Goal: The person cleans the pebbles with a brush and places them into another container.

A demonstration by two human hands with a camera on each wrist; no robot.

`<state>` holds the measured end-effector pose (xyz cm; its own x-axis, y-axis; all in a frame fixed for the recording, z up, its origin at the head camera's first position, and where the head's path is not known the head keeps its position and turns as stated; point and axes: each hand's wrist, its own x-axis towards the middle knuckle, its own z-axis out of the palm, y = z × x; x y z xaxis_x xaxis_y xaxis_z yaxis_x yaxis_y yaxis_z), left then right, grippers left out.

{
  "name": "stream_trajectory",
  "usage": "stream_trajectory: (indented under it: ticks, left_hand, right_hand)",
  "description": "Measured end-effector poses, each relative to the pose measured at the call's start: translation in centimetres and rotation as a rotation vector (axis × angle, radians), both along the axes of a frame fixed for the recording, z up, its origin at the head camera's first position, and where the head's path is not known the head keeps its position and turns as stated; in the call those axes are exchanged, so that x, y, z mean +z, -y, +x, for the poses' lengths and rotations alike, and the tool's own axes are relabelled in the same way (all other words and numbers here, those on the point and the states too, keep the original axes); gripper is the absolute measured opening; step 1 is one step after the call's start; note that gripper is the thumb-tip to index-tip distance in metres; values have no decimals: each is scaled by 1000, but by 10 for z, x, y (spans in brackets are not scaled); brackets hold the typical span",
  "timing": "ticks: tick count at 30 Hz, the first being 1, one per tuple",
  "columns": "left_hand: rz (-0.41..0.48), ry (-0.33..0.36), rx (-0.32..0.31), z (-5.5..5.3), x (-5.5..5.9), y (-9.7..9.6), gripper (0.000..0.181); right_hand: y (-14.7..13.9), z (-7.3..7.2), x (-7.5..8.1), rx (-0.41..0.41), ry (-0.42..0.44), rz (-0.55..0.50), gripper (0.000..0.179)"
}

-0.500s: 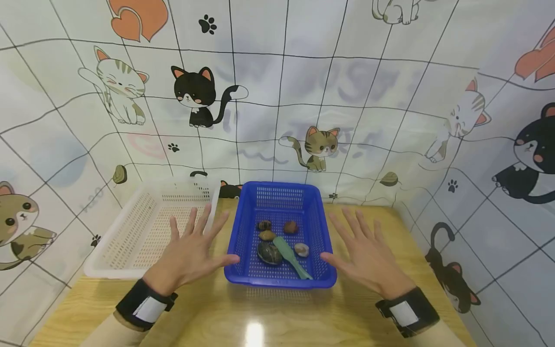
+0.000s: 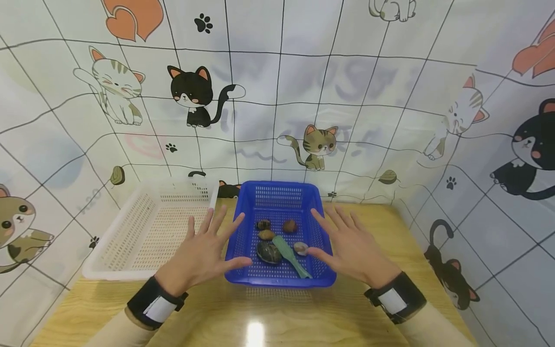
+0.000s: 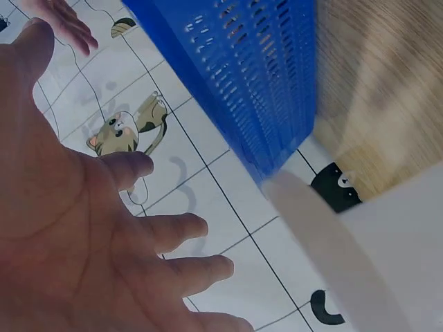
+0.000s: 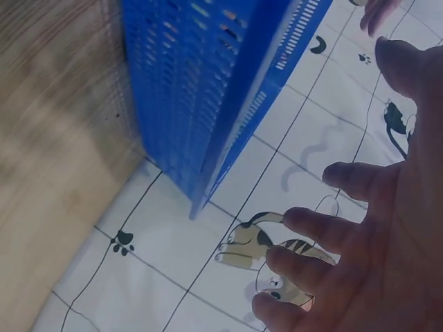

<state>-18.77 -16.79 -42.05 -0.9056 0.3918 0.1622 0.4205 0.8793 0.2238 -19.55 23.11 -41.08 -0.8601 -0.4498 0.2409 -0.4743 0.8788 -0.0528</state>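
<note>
A blue basket (image 2: 281,282) stands on the wooden table between my hands. Inside lie a dark veined stone (image 2: 269,252), a green brush-like tool (image 2: 286,251), a whitish stone (image 2: 300,248), a reddish-brown stone (image 2: 289,226), a tan one (image 2: 266,234) and a dark striped one (image 2: 262,224). My left hand (image 2: 205,254), fingers spread and straight, hovers by the basket's left side and holds nothing. On the other side my right hand (image 2: 353,248) is spread likewise, thumb overlapping the right rim in the head view. Each wrist view shows a bare palm beside the basket's perforated wall (image 3: 256,76).
A white basket (image 2: 117,275) stands to the left of the blue one, partly behind my left hand. The wooden table (image 2: 277,318) is bordered at the back and sides by a cat-print sheet (image 2: 260,86).
Both hands have moved inward over the blue basket's sides, the left to the right and the right to the left. The things in the basket lie as before.
</note>
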Motion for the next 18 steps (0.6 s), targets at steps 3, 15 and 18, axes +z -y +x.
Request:
stream_trajectory:
  ticks: [3, 15, 18]
  left_hand:
    - [3, -5, -15, -1, 0, -4, 109]
    - [-55, -64, -85, -5, 5, -21, 106]
    - [-60, -62, -96, -5, 9, -26, 104]
  right_hand:
    - [7, -2, 4, 27, 11, 19, 95]
    - [35, -9, 17, 123, 90, 62, 87]
    - [42, -11, 20, 138, 106, 89, 86]
